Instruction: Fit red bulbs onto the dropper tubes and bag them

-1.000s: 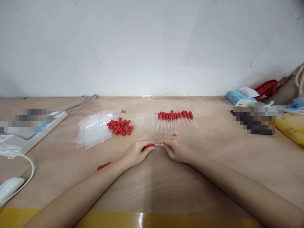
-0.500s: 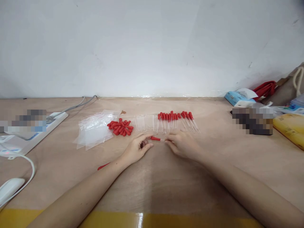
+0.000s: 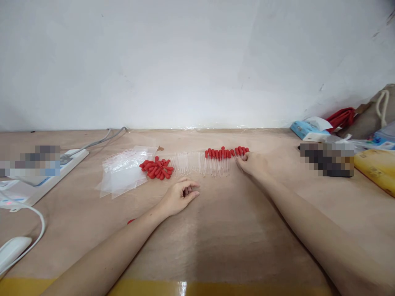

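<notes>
At the right end of the red-bulbed droppers (image 3: 219, 154), far on the worktop (image 3: 173, 250), our right hand (image 3: 252, 164) bends its fingers close; we cannot tell whether it grips one. Nearer and left, our left hand (image 3: 179, 198) rests half-curled, thumb apart, holding nothing.

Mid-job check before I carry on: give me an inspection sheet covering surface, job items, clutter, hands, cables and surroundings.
Surface: brown tabletop, yellow strip along the near edge.
Job items: red bulbs heaped; clear tubes beside them; red-capped tubes lined up further right; plastic bags left of the heap.
Clutter: loose red piece partly behind the left forearm; tissue box and yellow packet at far right.
Hands: left hand partly curled, nothing seen in it; right hand at the red-capped tubes' right end, grip unclear.
Cables: grey cable reaching the power strip; white cable at left.
Surroundings: pale wall behind; other people, nothing seen.
</notes>
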The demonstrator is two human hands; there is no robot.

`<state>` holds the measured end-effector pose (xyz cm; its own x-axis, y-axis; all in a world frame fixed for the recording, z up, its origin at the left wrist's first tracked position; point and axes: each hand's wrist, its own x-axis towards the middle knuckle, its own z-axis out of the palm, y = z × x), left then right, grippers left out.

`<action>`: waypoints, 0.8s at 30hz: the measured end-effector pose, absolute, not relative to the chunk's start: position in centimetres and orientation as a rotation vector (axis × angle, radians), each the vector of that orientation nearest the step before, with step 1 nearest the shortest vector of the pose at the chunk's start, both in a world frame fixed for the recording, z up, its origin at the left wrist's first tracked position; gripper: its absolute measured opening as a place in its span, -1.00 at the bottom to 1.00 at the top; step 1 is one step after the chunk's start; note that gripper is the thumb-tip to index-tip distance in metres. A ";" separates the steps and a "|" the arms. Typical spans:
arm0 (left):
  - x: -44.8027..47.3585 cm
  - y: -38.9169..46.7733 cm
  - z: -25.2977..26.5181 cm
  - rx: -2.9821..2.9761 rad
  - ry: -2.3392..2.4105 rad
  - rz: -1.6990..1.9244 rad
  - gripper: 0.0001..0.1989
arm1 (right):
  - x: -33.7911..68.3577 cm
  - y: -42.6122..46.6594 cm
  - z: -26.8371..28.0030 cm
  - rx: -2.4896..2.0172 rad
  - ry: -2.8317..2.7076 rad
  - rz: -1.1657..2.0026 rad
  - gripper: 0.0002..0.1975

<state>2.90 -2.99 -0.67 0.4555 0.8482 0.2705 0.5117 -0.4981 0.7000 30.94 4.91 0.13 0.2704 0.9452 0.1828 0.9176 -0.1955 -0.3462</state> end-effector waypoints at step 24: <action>3.0 -3.1 -0.4 2.210 1.138 0.790 -0.81 | 28.9 5.4 0.6 -2.041 -1.653 0.169 -0.72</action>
<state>3.04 -3.09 -0.39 0.4750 0.8419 0.2558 0.5338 -0.5069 0.6769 28.92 5.38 0.59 0.2534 0.9436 0.2132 0.8809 -0.1340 -0.4539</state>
